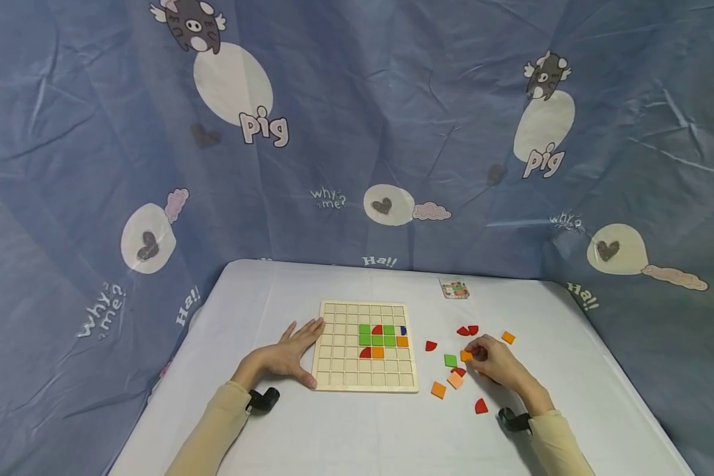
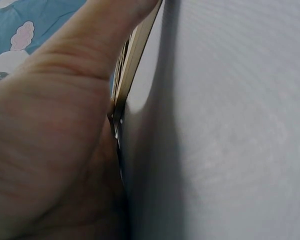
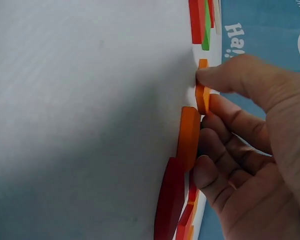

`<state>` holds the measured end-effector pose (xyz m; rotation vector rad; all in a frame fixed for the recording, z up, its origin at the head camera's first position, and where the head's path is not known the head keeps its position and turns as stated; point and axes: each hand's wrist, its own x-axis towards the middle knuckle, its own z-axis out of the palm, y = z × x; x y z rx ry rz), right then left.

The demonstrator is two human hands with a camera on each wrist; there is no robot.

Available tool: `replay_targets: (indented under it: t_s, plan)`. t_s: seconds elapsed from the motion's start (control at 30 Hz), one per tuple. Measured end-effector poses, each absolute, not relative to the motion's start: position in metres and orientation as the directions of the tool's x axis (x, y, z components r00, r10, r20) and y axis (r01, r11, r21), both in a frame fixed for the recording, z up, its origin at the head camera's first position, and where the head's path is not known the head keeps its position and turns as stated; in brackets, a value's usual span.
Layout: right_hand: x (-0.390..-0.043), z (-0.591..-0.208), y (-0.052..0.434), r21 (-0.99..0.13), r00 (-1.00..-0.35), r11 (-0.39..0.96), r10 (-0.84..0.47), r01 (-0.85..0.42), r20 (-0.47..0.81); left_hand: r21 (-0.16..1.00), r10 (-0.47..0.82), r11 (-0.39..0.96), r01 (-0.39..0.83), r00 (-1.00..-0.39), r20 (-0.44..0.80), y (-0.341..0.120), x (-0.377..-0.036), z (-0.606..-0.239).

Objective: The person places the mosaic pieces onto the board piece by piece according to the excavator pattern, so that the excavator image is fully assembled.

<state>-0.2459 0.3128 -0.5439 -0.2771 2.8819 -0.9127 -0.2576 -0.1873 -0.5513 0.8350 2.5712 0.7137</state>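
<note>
My left hand (image 1: pixel 284 354) lies with fingers spread against the left edge of a pale wooden grid board (image 1: pixel 340 379). Green, red, orange and blue pieces fill some squares on its right half, such as a green tile (image 1: pixel 377 340). Right of the board, thumb and index finger of my right hand (image 1: pixel 500 365) pinch an orange square tile (image 3: pixel 203 92) at table level. Close by lie a green square tile (image 1: pixel 450 360) and a light orange tile (image 1: pixel 455 380). Under the right fingers, the right wrist view has another orange tile (image 3: pixel 189 135) and a red piece (image 3: pixel 170 200).
Several loose pieces lie around the right hand, among them a red quarter-circle (image 1: pixel 480 406), an orange square (image 1: pixel 438 390) and another orange square (image 1: pixel 508 338). A small printed card (image 1: pixel 455 289) is at the back of the white table (image 1: pixel 369 436). Blue patterned cloth (image 1: pixel 333 152) hangs behind.
</note>
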Motion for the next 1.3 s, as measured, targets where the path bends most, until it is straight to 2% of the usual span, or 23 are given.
replay_targets:
  t_s: [0.23,0.47,0.67,0.97,1.3]
  plan:
    - [-0.248,-0.543,0.305,-0.590,-0.983,0.800,-0.176,-0.109,-0.056,0.566,0.621,0.695,0.443,-0.767,-0.162,-0.187,-0.258,-0.551]
    - [-0.248,-0.536,0.272,-0.617,-0.962,0.753,-0.271,-0.228,0.025,0.564,0.618,0.698,0.440,-0.768,-0.166,-0.187,-0.257,-0.551]
    - [-0.252,-0.532,0.229,-0.598,-0.933,0.743,-0.360,-0.300,0.020,0.565,0.620,0.698,0.440,-0.766,-0.169,-0.187,-0.257,-0.550]
    - [-0.256,-0.535,0.180,-0.562,-0.833,0.661,-0.546,-0.498,0.095,0.565,0.613,0.705,0.429,-0.769,-0.183,-0.186,-0.258,-0.550]
    - [-0.263,-0.539,0.166,-0.519,-0.808,0.670,-0.584,-0.530,0.070,0.563,0.611,0.706,0.429,-0.771,-0.178,-0.186,-0.259,-0.553]
